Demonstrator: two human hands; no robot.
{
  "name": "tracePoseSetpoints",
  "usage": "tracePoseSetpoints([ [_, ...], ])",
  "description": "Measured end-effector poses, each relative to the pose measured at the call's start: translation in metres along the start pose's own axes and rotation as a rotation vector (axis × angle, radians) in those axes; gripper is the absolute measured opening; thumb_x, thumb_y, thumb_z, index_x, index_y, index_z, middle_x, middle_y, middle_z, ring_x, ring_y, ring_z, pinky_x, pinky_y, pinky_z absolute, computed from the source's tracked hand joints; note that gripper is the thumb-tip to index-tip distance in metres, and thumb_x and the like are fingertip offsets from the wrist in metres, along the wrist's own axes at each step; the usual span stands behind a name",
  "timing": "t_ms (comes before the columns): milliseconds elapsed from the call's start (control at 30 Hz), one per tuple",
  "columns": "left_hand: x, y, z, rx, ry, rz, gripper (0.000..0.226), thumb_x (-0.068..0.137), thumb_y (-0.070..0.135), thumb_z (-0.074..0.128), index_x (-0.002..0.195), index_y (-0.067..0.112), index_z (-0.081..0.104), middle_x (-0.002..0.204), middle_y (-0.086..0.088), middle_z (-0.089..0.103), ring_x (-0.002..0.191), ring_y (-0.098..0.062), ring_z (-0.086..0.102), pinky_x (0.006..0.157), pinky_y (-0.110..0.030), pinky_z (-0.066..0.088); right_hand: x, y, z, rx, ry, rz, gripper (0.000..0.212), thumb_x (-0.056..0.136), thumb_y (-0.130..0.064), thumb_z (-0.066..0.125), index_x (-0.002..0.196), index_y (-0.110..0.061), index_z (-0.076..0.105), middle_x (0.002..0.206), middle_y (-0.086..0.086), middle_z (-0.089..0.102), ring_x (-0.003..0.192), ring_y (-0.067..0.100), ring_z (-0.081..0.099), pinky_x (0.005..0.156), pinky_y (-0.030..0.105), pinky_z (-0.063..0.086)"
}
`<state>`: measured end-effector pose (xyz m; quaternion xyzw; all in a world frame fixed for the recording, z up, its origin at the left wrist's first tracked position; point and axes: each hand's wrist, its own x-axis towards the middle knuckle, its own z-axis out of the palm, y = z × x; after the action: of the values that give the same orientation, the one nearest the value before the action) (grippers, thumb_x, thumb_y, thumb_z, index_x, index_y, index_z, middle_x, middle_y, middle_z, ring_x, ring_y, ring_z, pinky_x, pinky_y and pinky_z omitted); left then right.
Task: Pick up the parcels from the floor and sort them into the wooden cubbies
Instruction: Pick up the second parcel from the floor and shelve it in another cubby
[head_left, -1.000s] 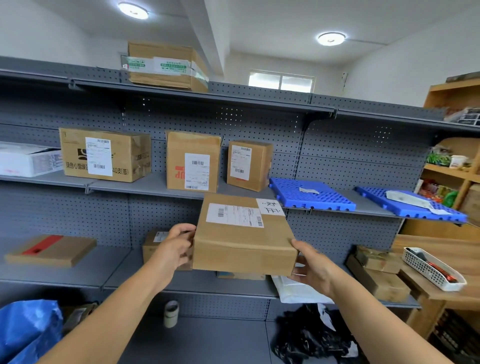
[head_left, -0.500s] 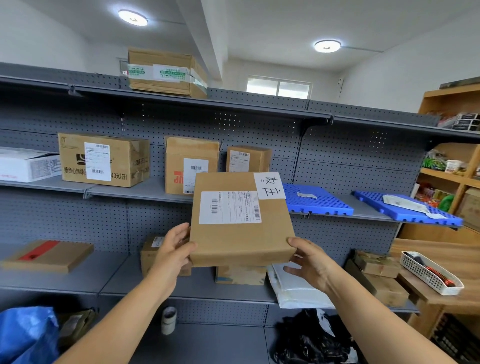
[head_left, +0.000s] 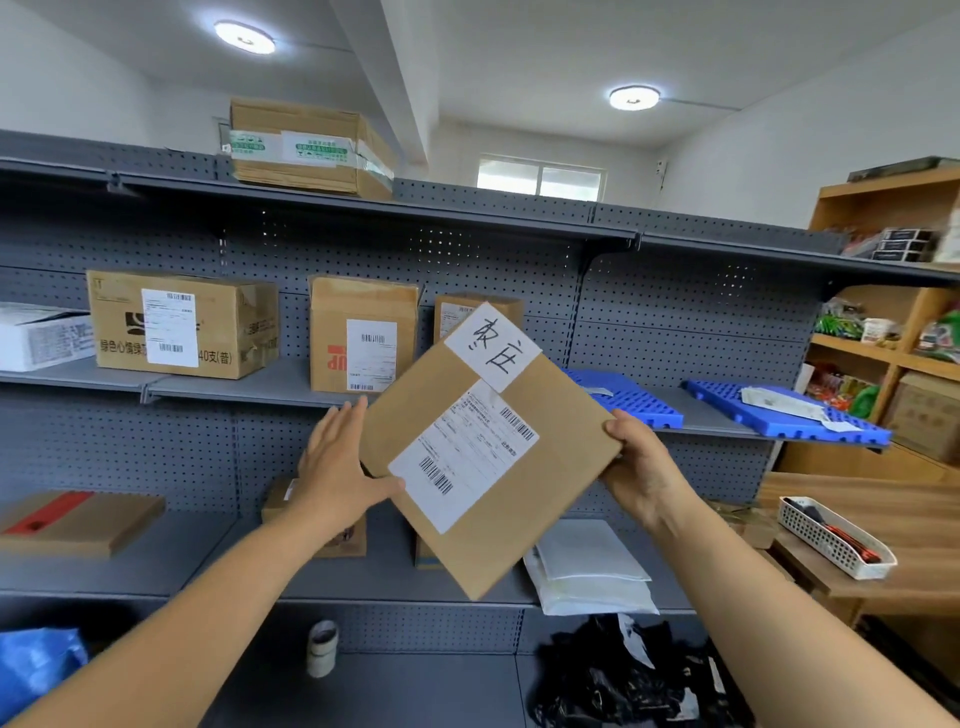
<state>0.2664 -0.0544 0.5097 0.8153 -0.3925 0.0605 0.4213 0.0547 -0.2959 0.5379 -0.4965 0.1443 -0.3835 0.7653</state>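
Observation:
I hold a flat brown cardboard parcel (head_left: 561, 415) in front of the grey shelves, tilted so one corner points down. It carries a white shipping label with barcodes and a white sticker with handwritten characters. My right hand (head_left: 641, 467) grips its right edge. My left hand (head_left: 337, 462) rests against its left edge with the fingers spread and the thumb on the label. Wooden cubbies (head_left: 893, 312) stand at the far right.
Grey pegboard shelves (head_left: 208, 384) hold several cardboard boxes, two blue plastic pallets (head_left: 779, 421) and white padded mailers (head_left: 587, 566). A wooden table (head_left: 883, 519) with a white basket (head_left: 836, 538) is at the right. A tape roll (head_left: 322, 647) and black bags (head_left: 623, 680) lie below.
The parcel has risen and turned from lying flat to facing me, then rotated clockwise onto a corner. My left hand has slid up its left edge.

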Motion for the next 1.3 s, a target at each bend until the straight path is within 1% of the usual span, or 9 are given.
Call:
tracePoseSetpoints([
  [100, 0.009, 0.002, -0.006, -0.111, -0.071, -0.057, 0.107, 0.069, 0.033, 0.079, 0.149, 0.024, 0.007, 0.157, 0.001, 0.013, 0.143, -0.016, 0.002, 0.116, -0.043, 0.011, -0.001, -0.018, 0.007, 0.003, -0.01, -0.008, 0.057, 0.05, -0.015, 0.072, 0.1, -0.014, 0.046, 0.085, 0.004, 0.044, 0.078, 0.017, 0.044, 0.063, 0.03, 0.052],
  [233, 0.016, -0.001, -0.008, -0.199, -0.132, -0.089, 0.098, 0.066, 0.031, 0.081, 0.145, 0.024, 0.024, 0.149, -0.003, 0.031, 0.137, -0.02, 0.023, 0.112, -0.042, 0.024, -0.001, -0.039, 0.01, -0.043, -0.003, -0.032, 0.061, 0.061, -0.008, 0.059, 0.12, -0.015, 0.045, 0.099, 0.007, 0.053, 0.083, 0.019, 0.052, 0.074, 0.034, 0.046],
  [333, 0.013, 0.007, -0.003, -0.347, -0.226, -0.108, 0.081, 0.068, 0.021, 0.079, 0.138, 0.024, 0.038, 0.131, 0.0, 0.051, 0.115, -0.017, 0.05, 0.094, -0.032, 0.042, -0.001, -0.046, 0.007, -0.07, -0.042, -0.037, 0.061, 0.063, -0.008, 0.058, 0.122, -0.016, 0.045, 0.099, 0.007, 0.053, 0.082, 0.018, 0.053, 0.074, 0.034, 0.046],
  [433, 0.01, 0.017, 0.005, -0.463, -0.296, -0.12, 0.079, 0.072, 0.009, 0.076, 0.138, 0.025, 0.037, 0.118, 0.008, 0.057, 0.106, -0.014, 0.058, 0.088, -0.03, 0.048, 0.001, -0.049, -0.002, -0.061, -0.066, -0.032, 0.06, 0.064, -0.008, 0.057, 0.123, -0.014, 0.046, 0.098, 0.008, 0.053, 0.082, 0.019, 0.053, 0.074, 0.034, 0.047],
  [700, 0.008, 0.028, 0.028, -0.615, -0.414, -0.157, 0.091, 0.068, 0.01, 0.08, 0.142, 0.031, 0.03, 0.12, 0.006, 0.058, 0.107, -0.013, 0.059, 0.079, -0.026, 0.05, 0.012, -0.047, -0.04, -0.075, -0.064, 0.037, 0.078, 0.053, -0.015, 0.067, 0.127, -0.013, 0.045, 0.105, 0.007, 0.056, 0.086, 0.019, 0.055, 0.061, 0.03, 0.056],
  [767, 0.008, 0.033, 0.035, -0.652, -0.431, -0.152, 0.094, 0.062, 0.016, 0.084, 0.139, 0.034, 0.032, 0.121, 0.008, 0.057, 0.107, -0.012, 0.058, 0.077, -0.022, 0.051, 0.017, -0.049, -0.051, -0.052, -0.077, 0.044, 0.066, 0.059, -0.016, 0.065, 0.122, -0.013, 0.047, 0.102, 0.007, 0.056, 0.085, 0.019, 0.055, 0.062, 0.031, 0.055],
  [900, 0.008, 0.046, 0.053, -0.683, -0.414, -0.145, 0.102, 0.05, 0.024, 0.084, 0.136, 0.041, 0.032, 0.123, 0.004, 0.054, 0.109, -0.015, 0.057, 0.083, -0.029, 0.049, 0.028, -0.052, -0.068, -0.126, -0.055, 0.029, 0.018, 0.079, -0.025, 0.057, 0.094, -0.017, 0.052, 0.086, 0.003, 0.055, 0.077, 0.017, 0.054, 0.065, 0.032, 0.052],
  [1067, 0.011, 0.057, 0.087, -0.745, -0.301, -0.183, 0.098, 0.065, 0.008, 0.082, 0.14, 0.039, 0.028, 0.123, 0.0, 0.051, 0.106, -0.015, 0.057, 0.085, -0.03, 0.049, 0.033, -0.047, -0.081, -0.178, 0.156, 0.001, 0.013, 0.09, -0.023, 0.059, 0.096, -0.011, 0.055, 0.088, 0.007, 0.065, 0.076, 0.019, 0.06, 0.072, 0.036, 0.05],
  [1300, 0.025, 0.057, 0.129, -0.81, -0.263, -0.237, 0.095, 0.066, 0.011, 0.082, 0.141, 0.036, 0.028, 0.127, -0.005, 0.05, 0.106, -0.017, 0.056, 0.08, -0.031, 0.05, 0.027, -0.008, -0.093, -0.544, 0.321, -0.134, 0.048, 0.087, -0.019, 0.064, 0.13, -0.016, 0.043, 0.117, 0.005, 0.06, 0.1, 0.021, 0.059, 0.076, 0.031, 0.047],
])
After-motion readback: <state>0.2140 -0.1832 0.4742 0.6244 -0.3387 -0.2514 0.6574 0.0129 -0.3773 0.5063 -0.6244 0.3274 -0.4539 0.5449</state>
